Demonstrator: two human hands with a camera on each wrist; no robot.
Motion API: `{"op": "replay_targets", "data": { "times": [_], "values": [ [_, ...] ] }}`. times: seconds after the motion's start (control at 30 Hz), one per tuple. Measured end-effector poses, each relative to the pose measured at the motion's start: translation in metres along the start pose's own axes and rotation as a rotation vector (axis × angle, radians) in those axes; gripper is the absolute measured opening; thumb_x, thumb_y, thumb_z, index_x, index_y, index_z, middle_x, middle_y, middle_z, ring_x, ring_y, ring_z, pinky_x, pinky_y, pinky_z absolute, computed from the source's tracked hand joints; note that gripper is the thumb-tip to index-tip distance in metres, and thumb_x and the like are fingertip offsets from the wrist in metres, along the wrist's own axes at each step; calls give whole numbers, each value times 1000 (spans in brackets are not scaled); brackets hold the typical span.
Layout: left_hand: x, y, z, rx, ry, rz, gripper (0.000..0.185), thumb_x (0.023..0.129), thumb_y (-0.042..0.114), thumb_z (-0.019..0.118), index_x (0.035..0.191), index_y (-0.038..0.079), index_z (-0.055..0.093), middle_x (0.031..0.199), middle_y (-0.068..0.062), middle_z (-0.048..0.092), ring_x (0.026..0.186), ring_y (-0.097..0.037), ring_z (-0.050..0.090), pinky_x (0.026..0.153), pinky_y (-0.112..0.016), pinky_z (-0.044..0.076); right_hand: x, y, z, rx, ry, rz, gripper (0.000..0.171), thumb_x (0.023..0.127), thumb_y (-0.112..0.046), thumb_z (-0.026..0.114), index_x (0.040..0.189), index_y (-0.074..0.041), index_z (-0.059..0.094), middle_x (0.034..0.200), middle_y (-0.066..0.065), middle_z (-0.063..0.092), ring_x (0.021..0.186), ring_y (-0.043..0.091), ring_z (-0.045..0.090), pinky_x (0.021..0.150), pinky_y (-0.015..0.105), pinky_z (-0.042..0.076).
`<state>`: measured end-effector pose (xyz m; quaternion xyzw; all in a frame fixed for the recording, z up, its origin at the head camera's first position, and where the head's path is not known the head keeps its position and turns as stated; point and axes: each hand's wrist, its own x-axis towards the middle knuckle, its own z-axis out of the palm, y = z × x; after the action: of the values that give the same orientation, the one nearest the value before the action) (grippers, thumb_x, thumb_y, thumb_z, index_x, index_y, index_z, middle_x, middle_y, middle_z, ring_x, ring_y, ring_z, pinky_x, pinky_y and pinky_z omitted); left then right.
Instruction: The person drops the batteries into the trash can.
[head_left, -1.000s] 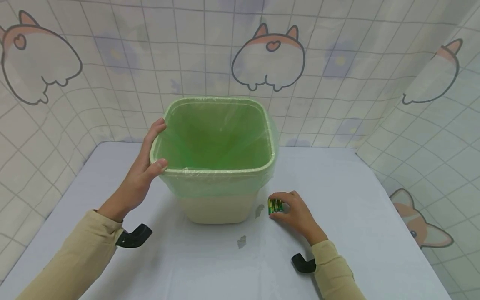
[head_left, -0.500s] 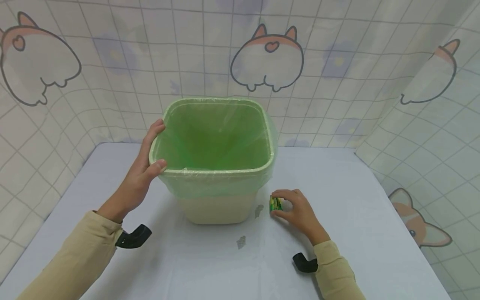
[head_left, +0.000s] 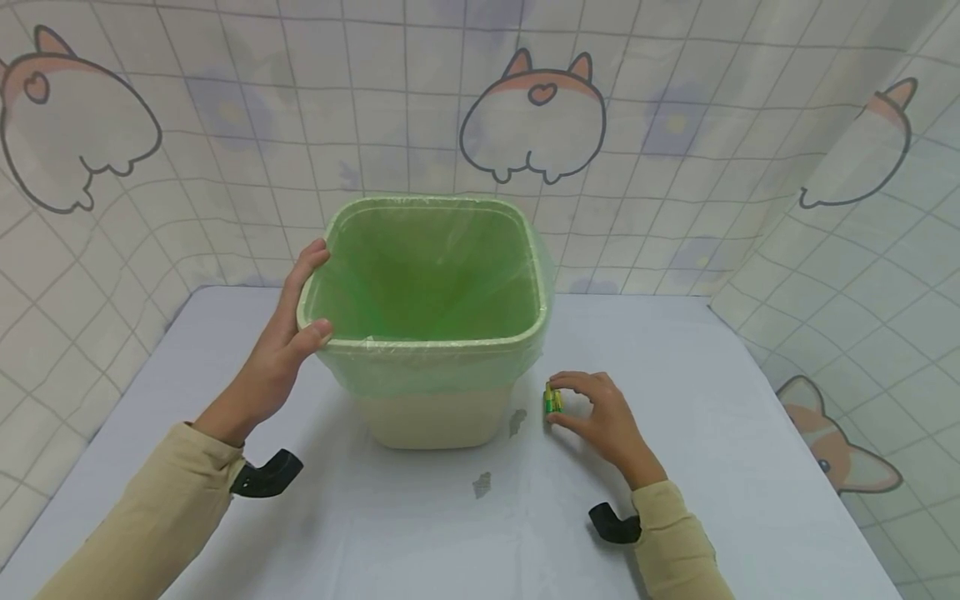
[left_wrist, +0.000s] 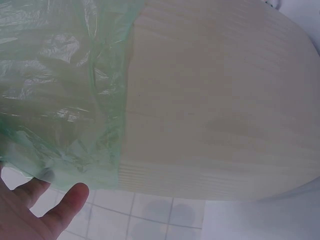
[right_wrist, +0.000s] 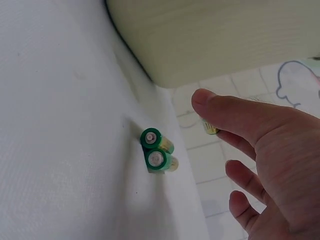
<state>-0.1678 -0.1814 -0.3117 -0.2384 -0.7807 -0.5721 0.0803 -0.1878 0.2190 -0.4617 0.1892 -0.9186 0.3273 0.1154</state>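
The left hand [head_left: 281,346] reaches forward from a beige sleeve [head_left: 142,521] and grips the rim of the cream plastic bin lined with a green bag [head_left: 431,321], fingers along the left edge, thumb curled over the near corner. The right hand [head_left: 600,417] rests on the white table [head_left: 712,433] right of the bin, thumb and forefinger pinching green-and-yellow batteries [head_left: 553,400]; two lie side by side in the right wrist view [right_wrist: 157,152].

Staged booth, cartoon curtain [head_left: 675,125], covered table [head_left: 720,467]
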Motion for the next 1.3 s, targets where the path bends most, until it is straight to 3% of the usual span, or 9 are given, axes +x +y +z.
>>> {"op": "replay_targets", "data": {
  "times": [0.83, 1.3],
  "values": [
    [0, 0, 0, 5, -6, 8, 66, 92, 20, 41, 154, 23, 17, 162, 13, 2, 151, -16, 1, 111, -69, 9, 3, -17, -16, 63, 62, 61, 43, 73, -22, 83, 114, -20, 69, 125, -2, 66, 105, 16, 52, 80, 43, 44],
    [1, -1, 0, 1, -8, 2, 67, 92, 23, 41, 154, 24, 15, 162, 15, 1, 151, -14, -3, 113, -68, 5, 6, -32, -27, 78, 114, 14, 44, 74, -20, 82, 116, -18, 68, 125, 0, 66, 102, 16, 52, 80, 38, 40]
  ]
}}
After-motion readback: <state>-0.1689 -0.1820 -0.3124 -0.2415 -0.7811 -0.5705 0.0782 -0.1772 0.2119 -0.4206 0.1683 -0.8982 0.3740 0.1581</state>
